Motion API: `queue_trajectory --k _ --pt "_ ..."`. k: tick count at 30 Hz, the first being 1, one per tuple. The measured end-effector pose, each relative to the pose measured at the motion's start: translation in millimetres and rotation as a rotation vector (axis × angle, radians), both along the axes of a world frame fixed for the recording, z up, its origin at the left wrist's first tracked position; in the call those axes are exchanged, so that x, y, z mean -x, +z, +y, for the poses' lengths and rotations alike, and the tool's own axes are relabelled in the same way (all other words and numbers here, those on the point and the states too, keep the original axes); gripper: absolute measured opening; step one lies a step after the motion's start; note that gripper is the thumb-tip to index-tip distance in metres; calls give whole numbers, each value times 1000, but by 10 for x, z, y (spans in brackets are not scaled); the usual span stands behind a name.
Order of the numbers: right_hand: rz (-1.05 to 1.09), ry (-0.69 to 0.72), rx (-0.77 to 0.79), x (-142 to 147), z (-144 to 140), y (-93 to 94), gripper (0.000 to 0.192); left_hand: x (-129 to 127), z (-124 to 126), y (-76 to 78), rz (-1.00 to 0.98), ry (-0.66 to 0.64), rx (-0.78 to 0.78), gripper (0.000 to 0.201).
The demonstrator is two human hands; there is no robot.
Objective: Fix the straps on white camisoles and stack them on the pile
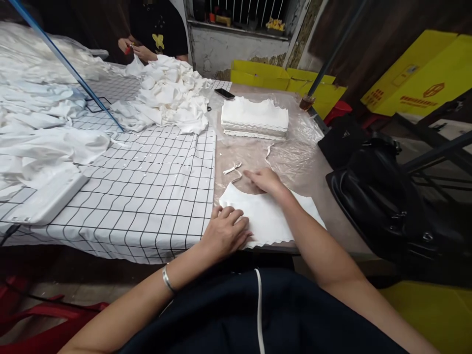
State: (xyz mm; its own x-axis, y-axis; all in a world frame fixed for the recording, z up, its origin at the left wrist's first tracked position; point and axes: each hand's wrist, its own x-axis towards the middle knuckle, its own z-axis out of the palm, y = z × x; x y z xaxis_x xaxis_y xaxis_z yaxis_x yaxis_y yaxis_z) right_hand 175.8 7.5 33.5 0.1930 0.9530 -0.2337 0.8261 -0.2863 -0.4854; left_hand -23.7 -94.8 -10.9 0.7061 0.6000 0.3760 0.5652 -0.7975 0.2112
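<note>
A white garment piece [267, 219] with a curved top edge and a wavy hem lies flat at the table's front edge. My left hand [228, 228] rests on its left side, fingers bent and apart, holding nothing I can see. Over the curved top edge reaches my right hand [263, 181], its index finger stretched out to the left; the other fingers are partly hidden. A thin white strap [234, 172] curls up from the garment's left corner. Another strap [269, 156] runs beyond my right hand.
Behind lies a stack of folded white garments [254, 118] on clear plastic, near a phone [224, 93]. White cloth heaps [173, 93] and a white power strip [47, 199] lie on the checked cloth [158, 187]. A black bag [379, 196] is at right. Across the table sits a person [158, 29].
</note>
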Motion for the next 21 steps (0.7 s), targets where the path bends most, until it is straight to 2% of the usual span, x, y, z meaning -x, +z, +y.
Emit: queue_trajectory --k 2,4,7,9,13,17,21 --pt "57 10 29 240 211 -90 39 -44 60 -75 60 -27 2 42" --pt "276 -60 17 373 323 -161 29 -56 96 -159 127 -77 22 52" --pt "703 -201 76 418 432 -173 20 -33 95 -242 199 -111 70 56" --pt "844 -241 134 397 540 -103 18 -15 79 -259 221 -111 94 58" --pt "959 -308 151 328 882 148 21 -8 71 -265 229 -121 117 62" --pt "988 -363 122 259 1278 396 21 -23 102 -293 252 -168 145 64" --pt "997 -394 54 229 1556 549 21 -29 129 -276 253 -219 261 64"
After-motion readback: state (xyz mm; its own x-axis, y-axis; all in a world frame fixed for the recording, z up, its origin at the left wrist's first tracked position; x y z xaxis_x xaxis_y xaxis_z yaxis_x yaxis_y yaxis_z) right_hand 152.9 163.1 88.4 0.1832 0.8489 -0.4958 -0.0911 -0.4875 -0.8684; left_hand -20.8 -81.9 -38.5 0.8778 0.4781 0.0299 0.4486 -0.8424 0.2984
